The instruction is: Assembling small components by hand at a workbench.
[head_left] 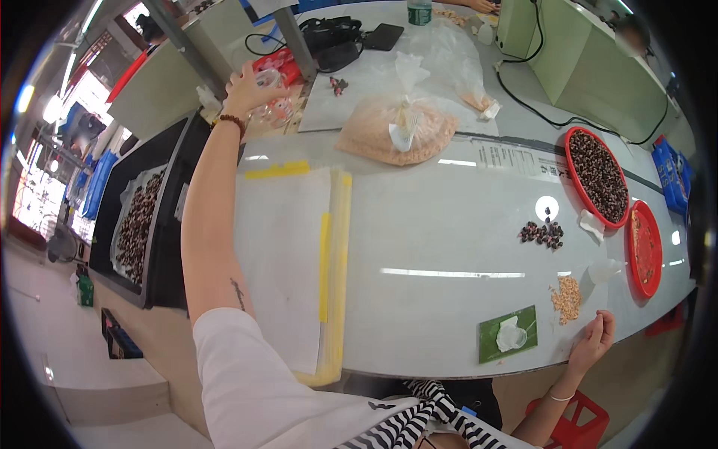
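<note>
My left hand (pixel 250 93) reaches to the far left of the table, its thumb and fingers spread apart beside clear plastic packaging (pixel 278 112) with red marks. Whether it touches the plastic is hard to see. At the near right edge, my right hand (pixel 592 343) is closed with its fingertips together; anything between them is too small to make out. Just beyond it lie a heap of small tan pieces (pixel 567 299) and a translucent cup (pixel 604 270). A green square (pixel 488 341) with a crumpled white piece and a clear round item on it lies left of that hand.
Dark beads fill a red tray (pixel 570 161), with a second red tray (pixel 656 258) nearby. Loose dark pieces (pixel 541 234) form a small pile. A tied bag (pixel 396 135) of tan pieces stands at the back. A black crate (pixel 170 224) sits left of white sheets (pixel 280 254) with yellow tape.
</note>
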Demonstrator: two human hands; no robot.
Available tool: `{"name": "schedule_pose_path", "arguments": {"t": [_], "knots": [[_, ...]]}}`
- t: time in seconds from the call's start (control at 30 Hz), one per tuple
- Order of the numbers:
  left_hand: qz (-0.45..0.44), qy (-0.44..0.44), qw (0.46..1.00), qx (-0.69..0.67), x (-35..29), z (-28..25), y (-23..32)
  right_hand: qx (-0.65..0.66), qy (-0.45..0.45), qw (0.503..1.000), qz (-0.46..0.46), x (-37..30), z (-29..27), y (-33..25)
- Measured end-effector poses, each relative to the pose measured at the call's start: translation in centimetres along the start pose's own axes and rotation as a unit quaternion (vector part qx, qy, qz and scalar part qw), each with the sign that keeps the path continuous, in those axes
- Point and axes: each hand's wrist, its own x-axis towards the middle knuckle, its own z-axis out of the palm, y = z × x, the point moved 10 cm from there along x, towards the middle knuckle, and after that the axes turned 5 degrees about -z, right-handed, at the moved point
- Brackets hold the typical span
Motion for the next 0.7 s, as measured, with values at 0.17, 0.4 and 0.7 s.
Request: {"name": "schedule_pose_path", "arguments": {"t": [0.17,0.4,0.7], "knots": [[0.067,-0.136,0.987,-0.057,5.0,3.9,0.1,0.025,0.010,1.000,0.014,0.3,-0.4,0.4],[-0.067,-0.181,0.967,-0.168,12.4,-1.9,-5.7,-0.014,0.022,1.000,0.010,0.5,-1.2,1.0],[-0.179,0.024,0.983,0.012,12.7,-0.3,-13.1,-0.063,0.000,0.998,-0.005,0.2,-0.8,1.0]]}}
